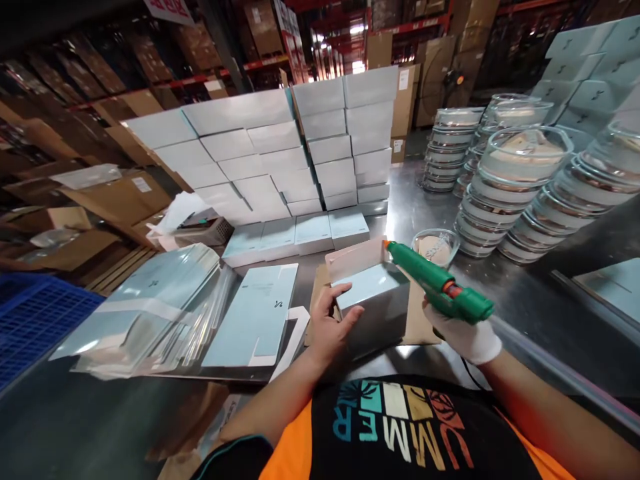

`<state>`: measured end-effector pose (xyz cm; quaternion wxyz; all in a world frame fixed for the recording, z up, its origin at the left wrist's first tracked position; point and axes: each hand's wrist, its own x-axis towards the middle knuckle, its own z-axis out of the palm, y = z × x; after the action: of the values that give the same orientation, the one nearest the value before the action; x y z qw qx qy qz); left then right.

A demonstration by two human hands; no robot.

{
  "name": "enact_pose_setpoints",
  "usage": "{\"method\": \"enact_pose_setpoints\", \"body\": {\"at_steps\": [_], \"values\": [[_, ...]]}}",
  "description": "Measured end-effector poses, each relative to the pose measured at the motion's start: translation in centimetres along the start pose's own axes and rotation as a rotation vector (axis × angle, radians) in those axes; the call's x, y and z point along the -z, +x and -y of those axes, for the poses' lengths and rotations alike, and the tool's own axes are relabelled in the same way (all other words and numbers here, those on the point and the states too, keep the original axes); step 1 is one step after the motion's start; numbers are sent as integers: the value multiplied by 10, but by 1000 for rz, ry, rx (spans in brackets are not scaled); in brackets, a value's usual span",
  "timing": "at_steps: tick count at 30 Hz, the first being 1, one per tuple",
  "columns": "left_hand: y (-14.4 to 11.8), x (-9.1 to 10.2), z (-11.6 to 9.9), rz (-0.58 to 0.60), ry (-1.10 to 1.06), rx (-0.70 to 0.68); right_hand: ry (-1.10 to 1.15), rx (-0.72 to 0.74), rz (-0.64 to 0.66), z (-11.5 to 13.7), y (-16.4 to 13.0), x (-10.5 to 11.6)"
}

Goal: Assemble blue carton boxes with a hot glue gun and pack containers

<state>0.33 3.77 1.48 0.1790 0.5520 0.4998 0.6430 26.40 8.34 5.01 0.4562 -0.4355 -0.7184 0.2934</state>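
My bare left hand point(329, 328) grips the left side of a light blue carton point(377, 320), its thumb and fingers at the upper edge. The carton's pale flap point(356, 259) stands raised at the far side. In a white glove, my right hand point(467, 338) is closed round the handle of a green hot glue gun point(425, 270). The gun's orange nozzle points left, right by the raised flap's upper right corner; whether it touches cannot be told. Brown cardboard point(419, 313) lies under the carton.
Flat cartons lie in a pile point(150, 293), with a single flat carton point(255, 313) beside it. A wall of closed boxes point(270, 160) stands behind. To the right are a round glass container point(436, 245) and tall stacks of glass containers point(500, 193). A blue crate point(40, 320) sits far left.
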Motion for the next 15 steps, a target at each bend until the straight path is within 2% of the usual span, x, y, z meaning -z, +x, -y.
{"method": "enact_pose_setpoints", "body": {"at_steps": [2,4,6,7,8,10,13,15], "values": [[2,3,0,-8,-6,21,141,-153,-31,-10,-1,4],[4,7,1,-9,-21,29,384,-400,-38,-21,-3,4],[7,10,2,-13,-41,32,555,-649,47,-34,-5,2],[9,12,3,-14,-48,35,533,-715,105,-41,-5,3],[10,14,3,-15,-49,40,455,-738,148,-48,-6,5],[12,18,5,-24,-39,52,240,-690,176,-61,-4,15],[13,21,7,-28,-24,75,24,-552,90,-71,2,33],[13,20,8,-17,-23,84,-29,-463,22,-66,8,35]]}}
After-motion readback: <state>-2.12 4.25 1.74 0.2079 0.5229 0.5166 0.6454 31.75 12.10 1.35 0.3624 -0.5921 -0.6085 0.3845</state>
